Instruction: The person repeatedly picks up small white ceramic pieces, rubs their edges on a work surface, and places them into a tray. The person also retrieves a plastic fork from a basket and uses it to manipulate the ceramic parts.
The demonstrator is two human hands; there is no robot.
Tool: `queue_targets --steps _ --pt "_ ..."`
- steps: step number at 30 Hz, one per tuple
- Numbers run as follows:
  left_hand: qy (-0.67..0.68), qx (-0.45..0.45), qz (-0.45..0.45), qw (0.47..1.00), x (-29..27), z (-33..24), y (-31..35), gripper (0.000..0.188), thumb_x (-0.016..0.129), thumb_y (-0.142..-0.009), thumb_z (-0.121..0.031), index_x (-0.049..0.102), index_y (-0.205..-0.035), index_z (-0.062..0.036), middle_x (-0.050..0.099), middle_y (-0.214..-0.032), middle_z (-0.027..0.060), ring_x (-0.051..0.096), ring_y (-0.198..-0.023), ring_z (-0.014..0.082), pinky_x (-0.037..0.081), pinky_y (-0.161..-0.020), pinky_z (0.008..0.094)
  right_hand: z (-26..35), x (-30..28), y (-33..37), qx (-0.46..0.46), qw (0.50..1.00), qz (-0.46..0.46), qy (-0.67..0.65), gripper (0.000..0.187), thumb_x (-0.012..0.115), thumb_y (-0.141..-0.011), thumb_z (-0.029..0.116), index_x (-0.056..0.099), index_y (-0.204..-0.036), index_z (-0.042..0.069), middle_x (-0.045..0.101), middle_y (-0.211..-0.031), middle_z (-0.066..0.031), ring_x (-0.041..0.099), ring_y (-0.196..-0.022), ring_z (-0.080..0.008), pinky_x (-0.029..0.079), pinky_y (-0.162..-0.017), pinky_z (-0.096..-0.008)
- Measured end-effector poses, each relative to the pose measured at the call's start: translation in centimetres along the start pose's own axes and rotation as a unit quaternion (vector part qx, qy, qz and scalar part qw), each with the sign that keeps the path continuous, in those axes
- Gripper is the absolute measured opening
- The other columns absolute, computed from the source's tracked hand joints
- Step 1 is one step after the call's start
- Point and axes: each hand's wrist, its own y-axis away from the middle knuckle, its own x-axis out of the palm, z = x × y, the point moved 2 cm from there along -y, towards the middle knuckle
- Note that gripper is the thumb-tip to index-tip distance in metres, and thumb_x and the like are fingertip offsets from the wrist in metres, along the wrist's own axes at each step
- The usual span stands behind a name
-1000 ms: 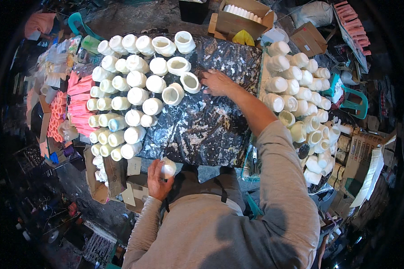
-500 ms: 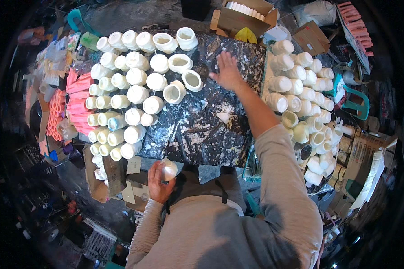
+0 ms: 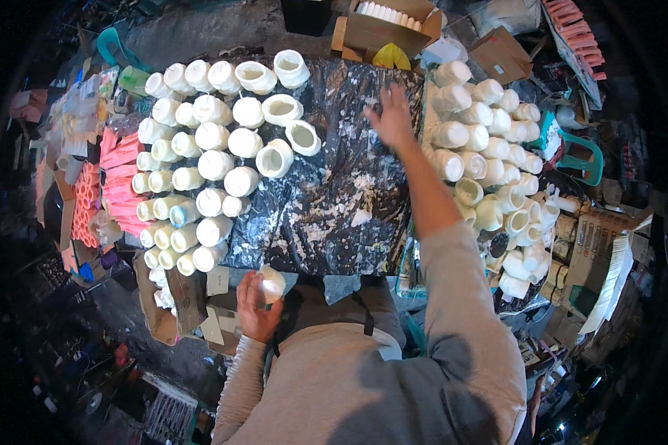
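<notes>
The left hand (image 3: 257, 311) holds a white lump (image 3: 272, 285) in its fingers. The right hand (image 3: 395, 122) is over the bench (image 3: 304, 230), fingers wide.

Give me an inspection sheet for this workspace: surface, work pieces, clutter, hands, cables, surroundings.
Surface: dark sheet, wrinkled, white-flecked.
Work pieces: white jar-shaped pieces in rough rows at left, some open-topped.
Clutter: white scraps scattered over the sheet.
Left hand: holds a white rounded piece near the sheet's front edge.
Right hand: spread open over the sheet; contact unclear.
Cables: nothing seen clearly; edges are dark.
Surroundings: pink pieces left, more white pieces right, cardboard box beyond.
</notes>
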Motion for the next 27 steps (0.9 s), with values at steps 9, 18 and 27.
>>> queue_targets --steps 9,18,27 --pt "0.025 -0.016 0.028 0.999 -0.1 -0.6 0.9 0.069 0.084 -0.072 -0.014 0.059 -0.136 -0.0061 0.058 -0.137 0.0219 0.057 -0.124 0.0439 0.048 -0.104 0.0515 5.0 5.0 16.3 -0.071 0.991 0.103 -0.043 0.102 0.039 -0.1 0.07 0.02 -0.159 -0.01 0.018 -0.168 -0.0307 0.011 -0.158 -0.045 0.004 -0.129 -0.0507" --pt "0.005 0.05 0.029 0.998 -1.0 -3.3 -3.3 0.07 0.085 -0.073 -0.016 0.059 -0.136 -0.0029 0.058 -0.137 0.0246 0.058 -0.125 0.0442 0.048 -0.106 0.049 7.4 2.0 15.2 -0.134 0.978 -0.002 -0.159 0.074 0.066 -0.095 0.051 0.052 -0.144 -0.003 0.045 -0.154 -0.0254 0.039 -0.147 -0.0435 0.027 -0.125 -0.0526" --pt "-0.002 0.223 0.012 0.975 4.2 -11.5 -14.9 0.068 0.084 -0.075 -0.017 0.059 -0.137 -0.0044 0.06 -0.134 0.0246 0.06 -0.121 0.0432 0.05 -0.103 0.0485 13.6 4.4 20.6 -0.158 0.979 0.09 -0.095 0.055 0.056 -0.1 0.031 0.053 -0.14 -0.007 0.05 -0.149 -0.0246 0.039 -0.146 -0.0411 0.025 -0.124 -0.0513"
